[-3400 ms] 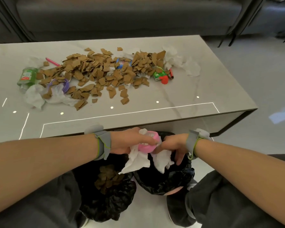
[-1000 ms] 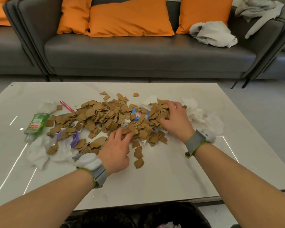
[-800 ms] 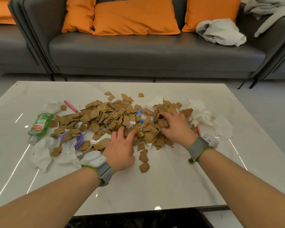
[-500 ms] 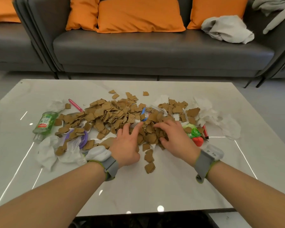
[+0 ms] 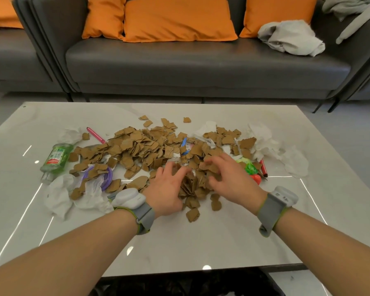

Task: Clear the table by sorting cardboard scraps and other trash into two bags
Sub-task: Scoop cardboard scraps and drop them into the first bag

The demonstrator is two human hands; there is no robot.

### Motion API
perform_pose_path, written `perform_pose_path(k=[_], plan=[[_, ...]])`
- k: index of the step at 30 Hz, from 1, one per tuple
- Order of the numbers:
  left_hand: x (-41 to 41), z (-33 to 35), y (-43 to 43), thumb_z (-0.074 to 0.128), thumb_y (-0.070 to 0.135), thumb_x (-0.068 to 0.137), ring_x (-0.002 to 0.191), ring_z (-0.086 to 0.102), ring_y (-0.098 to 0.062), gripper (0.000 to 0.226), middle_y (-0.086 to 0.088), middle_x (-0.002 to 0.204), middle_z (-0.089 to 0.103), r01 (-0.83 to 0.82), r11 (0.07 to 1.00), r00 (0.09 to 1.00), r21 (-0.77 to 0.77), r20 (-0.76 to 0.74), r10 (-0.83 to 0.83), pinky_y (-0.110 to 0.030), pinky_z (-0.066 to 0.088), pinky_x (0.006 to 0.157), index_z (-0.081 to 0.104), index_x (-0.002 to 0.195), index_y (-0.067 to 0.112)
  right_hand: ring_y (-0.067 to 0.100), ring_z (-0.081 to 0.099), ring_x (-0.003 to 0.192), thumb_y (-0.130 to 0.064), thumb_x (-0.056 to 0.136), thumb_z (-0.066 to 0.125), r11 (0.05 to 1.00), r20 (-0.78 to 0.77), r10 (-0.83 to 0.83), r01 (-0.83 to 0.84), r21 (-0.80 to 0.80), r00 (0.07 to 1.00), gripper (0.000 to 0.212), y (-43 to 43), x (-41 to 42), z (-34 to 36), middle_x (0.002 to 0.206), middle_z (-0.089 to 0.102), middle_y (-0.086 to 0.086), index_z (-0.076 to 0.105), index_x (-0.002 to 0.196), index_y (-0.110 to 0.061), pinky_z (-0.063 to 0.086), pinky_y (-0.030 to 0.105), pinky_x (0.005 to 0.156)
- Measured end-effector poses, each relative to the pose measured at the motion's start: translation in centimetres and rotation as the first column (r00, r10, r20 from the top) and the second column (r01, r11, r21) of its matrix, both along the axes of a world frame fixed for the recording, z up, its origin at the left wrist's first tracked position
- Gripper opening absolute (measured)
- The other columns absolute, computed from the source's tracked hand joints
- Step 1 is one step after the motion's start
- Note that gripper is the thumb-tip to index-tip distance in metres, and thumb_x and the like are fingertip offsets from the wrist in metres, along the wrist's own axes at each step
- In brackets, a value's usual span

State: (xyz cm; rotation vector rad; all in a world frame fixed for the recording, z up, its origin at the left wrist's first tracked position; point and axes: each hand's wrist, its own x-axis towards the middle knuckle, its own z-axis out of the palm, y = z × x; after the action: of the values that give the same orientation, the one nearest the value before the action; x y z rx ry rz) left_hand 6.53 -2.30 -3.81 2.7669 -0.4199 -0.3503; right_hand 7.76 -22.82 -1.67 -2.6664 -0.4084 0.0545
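A wide pile of brown cardboard scraps (image 5: 137, 146) lies across the middle of the white marble table (image 5: 201, 242). Both my hands are at its near edge. My left hand (image 5: 169, 191) lies with its fingers spread and pushes scraps to the right. My right hand (image 5: 229, 178) curls its fingers over scraps from the other side. Between the two hands a bunch of scraps (image 5: 192, 186) is squeezed up on edge. The dark bags (image 5: 179, 283) show only as black plastic below the table's near edge.
Mixed in are a green bottle (image 5: 56, 159), a pink pen (image 5: 95, 135), a purple ring (image 5: 108, 178), white tissues left (image 5: 58, 195) and right (image 5: 263, 144), a red pen (image 5: 263, 167) and a green-red toy (image 5: 252, 171). A grey sofa (image 5: 201, 65) stands behind.
Both hands came up from the bags to the pile, then raked scraps toward me and together. The right hand's sweep uncovered the green-red toy and the red pen.
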Motion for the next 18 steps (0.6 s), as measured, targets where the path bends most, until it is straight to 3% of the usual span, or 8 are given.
perform_pose_path(k=[2, 4, 11, 15, 18], plan=[[-0.2, 0.2, -0.1, 0.065, 0.015, 0.074, 0.132, 0.026, -0.033, 0.094, 0.0, 0.156, 0.006, 0.009, 1.0, 1.0, 0.017, -0.02, -0.009, -0.042, 0.046, 0.097, 0.015, 0.147, 0.044, 0.028, 0.032, 0.137, -0.026, 0.087, 0.06, 0.996, -0.051, -0.013, 0.008, -0.093, 0.999, 0.067, -0.3, 0.1, -0.4, 0.156, 0.028, 0.001, 0.035, 0.149, -0.027, 0.034, 0.036, 0.11], [-0.4, 0.4, -0.2, 0.064, 0.016, 0.074, 0.137, 0.021, -0.033, 0.099, 0.005, 0.159, 0.002, 0.054, 0.998, 0.998, 0.043, -0.046, -0.052, -0.042, 0.045, 0.099, 0.009, 0.149, 0.049, 0.032, 0.02, 0.143, -0.027, 0.086, 0.06, 0.984, -0.143, 0.006, -0.032, -0.178, 0.99, 0.076, -0.5, -0.1, -0.8, 0.162, 0.017, 0.0, 0.025, 0.153, -0.027, 0.026, 0.041, 0.116], [-0.7, 0.4, -0.2, 0.06, 0.032, 0.077, 0.134, 0.02, -0.033, 0.083, 0.004, 0.156, 0.013, 0.117, 0.99, 0.991, 0.078, -0.071, -0.111, -0.049, 0.039, 0.105, 0.019, 0.147, 0.05, 0.022, 0.039, 0.122, -0.022, 0.087, 0.058, 0.985, -0.171, 0.076, -0.1, -0.138, 0.982, 0.058, -0.3, -0.6, -0.7, 0.136, 0.046, 0.0, 0.041, 0.142, -0.029, 0.04, 0.036, 0.103], [-1.2, 0.5, -0.3, 0.056, 0.04, 0.075, 0.128, 0.026, -0.031, 0.072, 0.003, 0.151, 0.023, 0.142, 0.988, 0.988, 0.064, -0.065, -0.138, -0.051, 0.04, 0.104, 0.029, 0.142, 0.046, 0.02, 0.05, 0.116, -0.023, 0.086, 0.06, 0.981, -0.227, 0.145, -0.17, -0.095, 0.963, 0.051, 0.2, -1.1, -0.3, 0.125, 0.054, 0.0, 0.049, 0.136, -0.028, 0.046, 0.033, 0.098], [-1.5, 0.6, -0.3, 0.058, 0.041, 0.075, 0.126, 0.03, -0.029, 0.077, 0.003, 0.148, 0.027, 0.135, 0.99, 0.991, 0.051, -0.028, -0.133, -0.047, 0.042, 0.102, 0.025, 0.145, 0.042, 0.018, 0.053, 0.113, -0.025, 0.084, 0.063, 0.983, -0.215, 0.153, -0.171, -0.07, 0.965, 0.053, 0.3, -1.4, 0.0, 0.125, 0.054, 0.0, 0.05, 0.136, -0.025, 0.047, 0.028, 0.092]])
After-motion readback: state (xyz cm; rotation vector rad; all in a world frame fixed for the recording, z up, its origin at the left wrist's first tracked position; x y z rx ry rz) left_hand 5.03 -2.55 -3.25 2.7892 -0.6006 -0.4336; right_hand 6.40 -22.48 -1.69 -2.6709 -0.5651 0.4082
